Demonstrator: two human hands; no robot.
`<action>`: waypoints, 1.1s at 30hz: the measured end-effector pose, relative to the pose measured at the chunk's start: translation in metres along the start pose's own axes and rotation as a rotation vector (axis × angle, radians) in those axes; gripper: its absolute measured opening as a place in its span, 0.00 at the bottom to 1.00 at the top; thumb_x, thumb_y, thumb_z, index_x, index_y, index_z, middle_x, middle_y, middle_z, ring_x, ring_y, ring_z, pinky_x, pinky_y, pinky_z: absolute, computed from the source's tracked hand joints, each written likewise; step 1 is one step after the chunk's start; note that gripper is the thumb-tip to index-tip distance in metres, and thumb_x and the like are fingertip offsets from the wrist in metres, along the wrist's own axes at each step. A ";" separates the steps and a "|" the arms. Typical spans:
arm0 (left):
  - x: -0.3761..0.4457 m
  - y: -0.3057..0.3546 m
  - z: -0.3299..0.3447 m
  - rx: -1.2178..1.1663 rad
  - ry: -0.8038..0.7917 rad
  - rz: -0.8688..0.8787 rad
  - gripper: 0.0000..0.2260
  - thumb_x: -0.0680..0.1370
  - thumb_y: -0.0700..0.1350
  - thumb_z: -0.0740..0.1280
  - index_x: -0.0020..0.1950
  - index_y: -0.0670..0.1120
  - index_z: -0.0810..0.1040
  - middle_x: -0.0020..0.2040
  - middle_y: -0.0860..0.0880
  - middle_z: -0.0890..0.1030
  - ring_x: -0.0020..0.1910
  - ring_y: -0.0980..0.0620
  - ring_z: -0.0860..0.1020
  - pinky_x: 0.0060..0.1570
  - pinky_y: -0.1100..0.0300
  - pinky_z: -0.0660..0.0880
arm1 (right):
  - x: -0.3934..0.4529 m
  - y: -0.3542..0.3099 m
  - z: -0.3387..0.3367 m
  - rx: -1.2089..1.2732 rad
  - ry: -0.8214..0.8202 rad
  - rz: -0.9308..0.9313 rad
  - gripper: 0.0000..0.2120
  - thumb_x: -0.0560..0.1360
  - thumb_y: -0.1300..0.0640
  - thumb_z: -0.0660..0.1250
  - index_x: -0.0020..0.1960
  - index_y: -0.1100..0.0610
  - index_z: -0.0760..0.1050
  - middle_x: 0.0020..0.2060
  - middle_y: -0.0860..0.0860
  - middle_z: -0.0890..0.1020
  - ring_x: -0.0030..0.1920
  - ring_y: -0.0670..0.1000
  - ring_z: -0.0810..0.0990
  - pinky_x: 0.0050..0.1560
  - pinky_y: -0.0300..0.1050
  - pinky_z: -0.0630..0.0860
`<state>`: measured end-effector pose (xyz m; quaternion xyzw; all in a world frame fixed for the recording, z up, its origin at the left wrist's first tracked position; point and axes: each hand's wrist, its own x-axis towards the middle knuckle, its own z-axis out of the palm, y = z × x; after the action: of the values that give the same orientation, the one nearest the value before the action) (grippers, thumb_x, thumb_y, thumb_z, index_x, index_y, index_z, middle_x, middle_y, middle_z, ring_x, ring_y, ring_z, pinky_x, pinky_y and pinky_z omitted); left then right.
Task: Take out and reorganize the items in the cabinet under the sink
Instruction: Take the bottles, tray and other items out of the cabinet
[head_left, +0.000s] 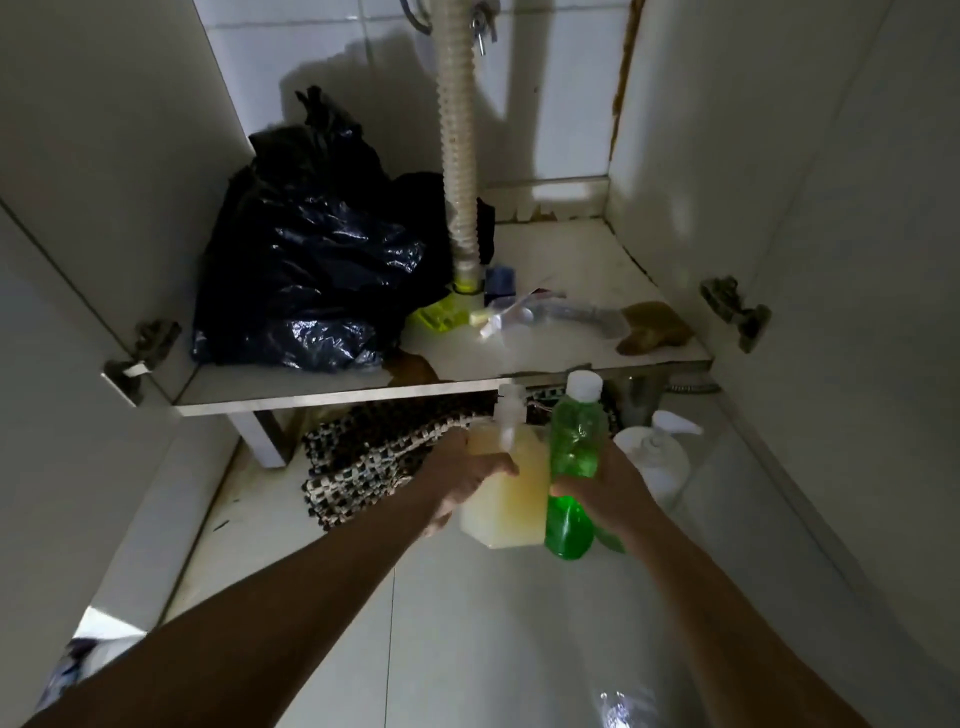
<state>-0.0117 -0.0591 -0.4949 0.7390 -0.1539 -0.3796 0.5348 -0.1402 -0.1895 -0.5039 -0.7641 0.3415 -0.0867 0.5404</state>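
The right hand (610, 486) is curled round the middle of a green bottle (574, 470), holding it upright with its white cap on top, in front of the cabinet and below the shelf edge. Touching it on the left is a yellow jug (506, 499) with a pump top; the left hand (462, 480) wraps its near left side, thumb across the front. Both containers are off the floor, side by side.

Just right of the right hand, a white pump bottle (660, 457) stands on the floor by the right wall. Behind the left hand a woven checked mat (363, 462) lies crumpled under the shelf (322, 395), partly on the floor.

Above the grips, the shelf's front edge runs across. On it, up and left, a black bag (311, 260) fills the left corner. A ribbed drain hose (460, 156) drops to the shelf straight above the jug, with small clutter at its foot: a yellow-green piece (434, 314), a blue block (501, 283), clear wrappers (524, 312). A brown lump (654, 327) sits near the shelf's right front corner; a brown stain (415, 369) marks the front edge.

The shelf's right half is mostly bare. The pale tiled floor (493, 623) lies open under the forearms. Door hinges (735, 312) jut from both side walls at shelf height.
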 end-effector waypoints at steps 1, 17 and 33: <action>0.002 -0.010 0.004 0.057 0.033 0.003 0.20 0.66 0.41 0.75 0.52 0.46 0.70 0.53 0.44 0.77 0.52 0.44 0.76 0.56 0.48 0.74 | 0.000 0.009 0.004 -0.040 0.009 0.019 0.21 0.66 0.62 0.73 0.57 0.51 0.71 0.46 0.49 0.79 0.48 0.51 0.77 0.43 0.39 0.72; 0.005 -0.109 0.030 0.227 0.367 -0.033 0.26 0.70 0.40 0.74 0.60 0.40 0.62 0.50 0.42 0.74 0.44 0.44 0.74 0.35 0.61 0.70 | 0.009 0.073 0.035 -0.071 0.192 0.101 0.14 0.69 0.63 0.73 0.48 0.52 0.72 0.38 0.47 0.77 0.40 0.46 0.75 0.36 0.33 0.66; 0.012 -0.113 0.068 0.260 0.300 0.047 0.30 0.68 0.43 0.75 0.62 0.43 0.61 0.52 0.45 0.73 0.50 0.44 0.74 0.45 0.54 0.77 | 0.038 0.088 0.023 -0.088 0.325 0.133 0.19 0.69 0.58 0.75 0.57 0.53 0.73 0.46 0.50 0.80 0.49 0.53 0.78 0.52 0.45 0.73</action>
<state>-0.0729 -0.0694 -0.6119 0.8463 -0.1374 -0.2298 0.4605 -0.1379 -0.2113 -0.5995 -0.7386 0.4776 -0.1579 0.4488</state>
